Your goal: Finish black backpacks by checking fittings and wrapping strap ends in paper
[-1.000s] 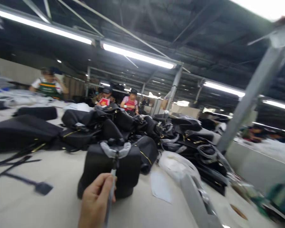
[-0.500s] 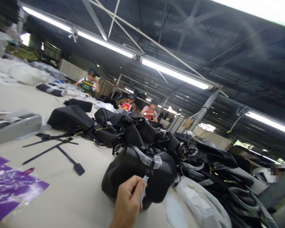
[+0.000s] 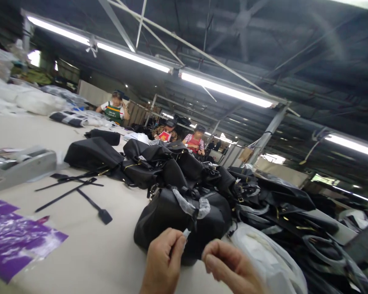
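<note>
At the near edge of the table [image 3: 88,253], the big change is that a second hand is in the shot. Half a second back only the left hand [image 3: 164,261] was showing; the right hand [image 3: 230,267] has now come up just beside it, so both sit in front of the black handbag [image 3: 168,214].

The left one is clamped, thumb on forefinger, on a thin white strip [image 3: 186,233] that runs up toward the bag's plastic-wrapped handle [image 3: 190,206]. The right one has its fingers curled in, apart from the strip, and I can't tell whether they grip anything. The camera has barely shifted, and the bag sits where it was.

Counts:
- Two hands, one strip and one bag up front.
- A pile of black bags [image 3: 159,163] behind it, too tangled to count.
- Three loose black straps [image 3: 70,190], I think.
- One grey tray [image 3: 21,165].
- One purple sheet [image 3: 15,241].
- Three co-workers sitting at the back: one in a green apron [image 3: 115,111], then two more ( [image 3: 165,132] and [image 3: 195,141]).
</note>
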`<state>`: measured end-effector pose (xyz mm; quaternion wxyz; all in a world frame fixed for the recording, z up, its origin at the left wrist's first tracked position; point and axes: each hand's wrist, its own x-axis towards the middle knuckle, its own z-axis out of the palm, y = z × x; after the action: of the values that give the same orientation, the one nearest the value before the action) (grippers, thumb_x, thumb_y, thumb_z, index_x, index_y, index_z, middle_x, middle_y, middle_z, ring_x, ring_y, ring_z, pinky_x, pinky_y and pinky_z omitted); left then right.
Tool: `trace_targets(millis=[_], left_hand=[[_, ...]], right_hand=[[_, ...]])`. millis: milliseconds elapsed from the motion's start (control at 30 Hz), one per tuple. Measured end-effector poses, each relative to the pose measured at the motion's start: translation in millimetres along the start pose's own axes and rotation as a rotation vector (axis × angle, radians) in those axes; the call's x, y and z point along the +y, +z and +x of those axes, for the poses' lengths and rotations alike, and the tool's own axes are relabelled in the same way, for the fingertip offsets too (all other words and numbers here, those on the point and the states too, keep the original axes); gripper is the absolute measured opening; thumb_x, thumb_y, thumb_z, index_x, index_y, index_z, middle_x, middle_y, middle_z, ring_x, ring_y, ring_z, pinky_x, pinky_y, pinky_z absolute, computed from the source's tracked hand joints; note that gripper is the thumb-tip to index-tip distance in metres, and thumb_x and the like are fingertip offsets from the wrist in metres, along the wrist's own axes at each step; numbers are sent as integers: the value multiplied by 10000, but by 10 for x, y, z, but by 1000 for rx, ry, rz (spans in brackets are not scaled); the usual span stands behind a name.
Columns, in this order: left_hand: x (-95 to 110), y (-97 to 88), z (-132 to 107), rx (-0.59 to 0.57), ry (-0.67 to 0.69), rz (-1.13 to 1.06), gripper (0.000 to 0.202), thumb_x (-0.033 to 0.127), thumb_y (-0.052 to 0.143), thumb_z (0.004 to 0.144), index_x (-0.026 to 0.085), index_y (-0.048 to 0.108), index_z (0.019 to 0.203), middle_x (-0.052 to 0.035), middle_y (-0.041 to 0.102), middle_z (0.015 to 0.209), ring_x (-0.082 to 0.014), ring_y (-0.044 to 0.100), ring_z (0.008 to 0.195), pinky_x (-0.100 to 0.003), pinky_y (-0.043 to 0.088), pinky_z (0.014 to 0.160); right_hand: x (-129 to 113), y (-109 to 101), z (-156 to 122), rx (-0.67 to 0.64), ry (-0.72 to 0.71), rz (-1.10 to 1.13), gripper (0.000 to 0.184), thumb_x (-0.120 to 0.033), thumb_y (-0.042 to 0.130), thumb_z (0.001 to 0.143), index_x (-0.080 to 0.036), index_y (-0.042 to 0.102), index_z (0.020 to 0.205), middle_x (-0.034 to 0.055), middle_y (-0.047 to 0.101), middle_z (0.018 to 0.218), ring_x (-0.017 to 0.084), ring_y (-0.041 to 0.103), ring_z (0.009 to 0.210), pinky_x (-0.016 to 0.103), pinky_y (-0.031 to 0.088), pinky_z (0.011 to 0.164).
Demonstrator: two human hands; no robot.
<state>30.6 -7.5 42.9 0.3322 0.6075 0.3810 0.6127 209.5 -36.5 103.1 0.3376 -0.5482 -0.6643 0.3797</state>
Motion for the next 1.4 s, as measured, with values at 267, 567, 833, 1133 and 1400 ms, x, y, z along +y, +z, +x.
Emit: trace_targets(millis=[267, 567, 833, 1133, 1400], left_hand=[[-116, 21, -25, 59, 148, 52, 320, 290, 480, 959, 206, 633, 690, -28, 609, 666, -144, 578, 629, -228, 397, 600], [-150, 54, -64, 107, 130, -1, 305, 319, 507, 943, 211, 653, 698, -33, 625, 664, -150, 569, 614, -231, 420, 609], [-180, 107, -124, 244, 121, -60, 257, 364, 587, 899, 243, 730, 1075, -59, 730, 730, -193, 672, 664, -254, 516, 687], [12, -3, -27, 94, -290, -318, 336, 489, 701, 773, 161, 750, 828, -24, 625, 594, -111, 503, 465, -195, 394, 425], [131, 39, -25, 53, -385, -469, 435, 571, 724, 725, 146, 633, 715, 48, 505, 522, -54, 408, 395, -160, 327, 384]], right_hand=[[-289, 308, 372, 18, -20, 40, 509, -646, 687, 703, -168, 552, 590, -28, 434, 553, 106, 334, 554, 254, 271, 526], [-225, 346, 489, 91, 8, -53, 416, -540, 672, 694, -179, 513, 561, -41, 388, 538, 101, 309, 540, 260, 251, 512], [-149, 414, 520, 116, -25, -51, 338, -462, 629, 728, -167, 559, 578, -21, 449, 554, 115, 373, 557, 256, 274, 521], [-59, 346, 481, 20, -89, 96, 255, -393, 695, 746, -146, 641, 710, -6, 551, 631, 131, 461, 612, 244, 344, 558], [6, 455, 503, 38, -140, 380, 358, -454, 807, 697, -164, 621, 796, -9, 602, 702, 116, 482, 599, 229, 381, 564]])
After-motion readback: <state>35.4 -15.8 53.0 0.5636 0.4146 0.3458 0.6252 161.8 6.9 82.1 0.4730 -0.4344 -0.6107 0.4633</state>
